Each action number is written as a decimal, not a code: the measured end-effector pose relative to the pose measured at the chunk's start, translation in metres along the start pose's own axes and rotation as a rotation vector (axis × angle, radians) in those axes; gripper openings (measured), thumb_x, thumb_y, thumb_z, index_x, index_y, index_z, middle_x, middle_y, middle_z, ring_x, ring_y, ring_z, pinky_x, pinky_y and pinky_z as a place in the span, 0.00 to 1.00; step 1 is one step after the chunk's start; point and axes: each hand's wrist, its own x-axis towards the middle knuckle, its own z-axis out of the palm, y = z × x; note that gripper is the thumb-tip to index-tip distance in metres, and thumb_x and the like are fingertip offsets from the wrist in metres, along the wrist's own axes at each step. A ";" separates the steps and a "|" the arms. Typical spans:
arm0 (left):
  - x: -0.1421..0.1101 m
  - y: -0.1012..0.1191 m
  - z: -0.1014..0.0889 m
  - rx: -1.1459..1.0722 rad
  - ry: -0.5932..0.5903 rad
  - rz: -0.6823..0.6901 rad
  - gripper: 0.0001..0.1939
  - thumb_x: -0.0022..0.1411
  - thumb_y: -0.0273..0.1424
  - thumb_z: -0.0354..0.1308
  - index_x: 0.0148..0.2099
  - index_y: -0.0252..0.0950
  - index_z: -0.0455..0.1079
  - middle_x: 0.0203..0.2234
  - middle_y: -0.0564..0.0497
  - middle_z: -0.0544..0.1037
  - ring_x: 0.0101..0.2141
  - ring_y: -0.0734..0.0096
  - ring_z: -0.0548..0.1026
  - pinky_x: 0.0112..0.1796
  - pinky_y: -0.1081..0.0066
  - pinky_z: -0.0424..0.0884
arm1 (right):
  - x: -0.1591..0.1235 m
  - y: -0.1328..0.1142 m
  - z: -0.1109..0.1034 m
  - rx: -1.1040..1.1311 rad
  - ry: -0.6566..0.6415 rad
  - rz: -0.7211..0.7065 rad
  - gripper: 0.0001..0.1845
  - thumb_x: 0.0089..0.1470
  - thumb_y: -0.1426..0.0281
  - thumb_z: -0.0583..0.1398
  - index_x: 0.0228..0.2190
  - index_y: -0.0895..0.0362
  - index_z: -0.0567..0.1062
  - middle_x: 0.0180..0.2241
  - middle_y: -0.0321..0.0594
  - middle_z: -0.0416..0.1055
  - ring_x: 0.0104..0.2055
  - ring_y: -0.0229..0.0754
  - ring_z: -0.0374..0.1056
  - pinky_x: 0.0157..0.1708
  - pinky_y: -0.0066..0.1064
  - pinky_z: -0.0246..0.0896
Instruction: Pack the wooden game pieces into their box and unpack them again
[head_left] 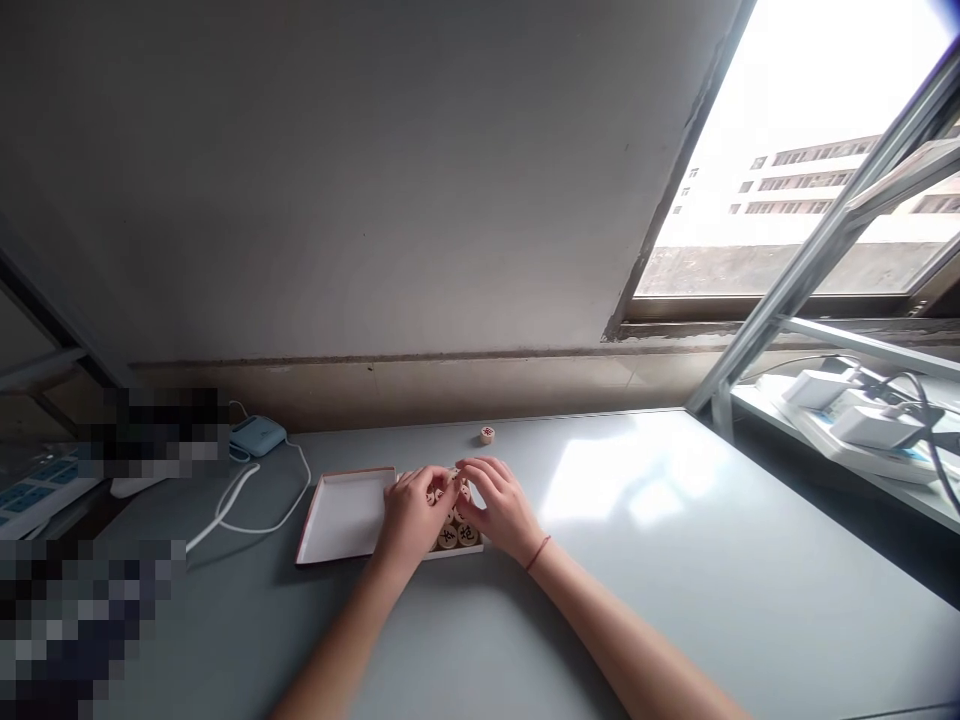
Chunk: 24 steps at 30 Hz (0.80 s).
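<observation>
A shallow box [469, 549] on the desk holds several round wooden Chinese chess pieces [467, 535] with dark characters on top. Both my hands are over its far part, fingertips close together. My left hand [417, 505] is curled, its fingers and thumb against a Chinese chess piece [454, 475] at the box's far side. From the right, my right hand [501, 502] bends its index finger and thumb around the same spot. My fingers partly hide the pieces below. One more Chinese chess piece [487, 435] lies alone on the desk beyond the box.
Left of the box lies its open lid [346, 515], white inside. A white cable [259, 528] and a light blue device [257, 436] are on the grey desk [600, 590] further left. Power strips with plugs [874, 425] sit on the right-hand shelf, beside a metal frame.
</observation>
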 end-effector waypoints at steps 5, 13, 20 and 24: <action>-0.001 0.004 0.005 -0.231 -0.085 -0.047 0.15 0.63 0.43 0.50 0.35 0.39 0.73 0.27 0.52 0.78 0.29 0.69 0.73 0.33 0.72 0.68 | 0.002 -0.006 -0.002 0.008 0.012 -0.069 0.15 0.57 0.75 0.55 0.46 0.54 0.68 0.43 0.45 0.74 0.45 0.45 0.67 0.43 0.38 0.65; 0.003 -0.016 0.009 -0.272 0.064 -0.143 0.21 0.60 0.41 0.53 0.53 0.38 0.66 0.35 0.49 0.75 0.36 0.66 0.73 0.40 0.66 0.71 | -0.002 0.047 -0.010 -0.196 0.094 0.359 0.08 0.60 0.69 0.54 0.40 0.55 0.71 0.40 0.45 0.74 0.43 0.46 0.67 0.44 0.37 0.62; 0.006 -0.024 0.006 -0.299 0.088 -0.214 0.17 0.59 0.36 0.53 0.50 0.38 0.68 0.37 0.48 0.75 0.36 0.68 0.73 0.38 0.68 0.71 | -0.021 0.073 -0.001 -0.416 -0.157 0.587 0.12 0.58 0.66 0.56 0.43 0.52 0.75 0.42 0.44 0.74 0.45 0.50 0.65 0.39 0.37 0.58; 0.007 -0.023 0.001 -0.134 0.054 -0.191 0.14 0.61 0.34 0.50 0.46 0.37 0.70 0.38 0.48 0.76 0.36 0.67 0.73 0.40 0.67 0.70 | -0.023 0.069 0.004 -0.501 -0.202 0.553 0.17 0.58 0.64 0.56 0.49 0.49 0.72 0.44 0.45 0.72 0.46 0.52 0.63 0.40 0.40 0.58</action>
